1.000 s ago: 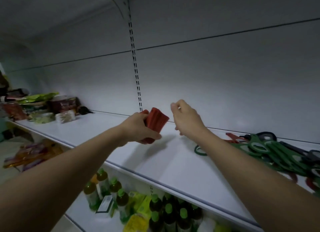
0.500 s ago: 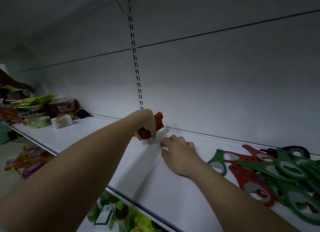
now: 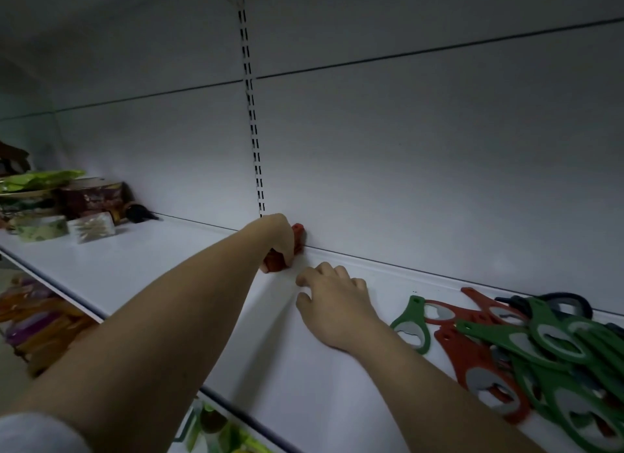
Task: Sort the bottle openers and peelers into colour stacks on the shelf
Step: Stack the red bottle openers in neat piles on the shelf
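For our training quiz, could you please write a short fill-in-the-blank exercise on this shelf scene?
1. The left hand grips a stack of ____ openers.
2. That stack sits against the shelf's ____ wall.
3. The right hand rests on the ____.
4. The unsorted pile lies on the person's ____ side.

Missing: red; back; shelf; right

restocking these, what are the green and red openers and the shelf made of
Green bottle openers and red bottle openers: probably matte moulded plastic, flat and evenly coloured, with dull grey inserts, likely metal, in the loops. Shelf: looks like white painted sheet metal, smooth with a faint sheen.
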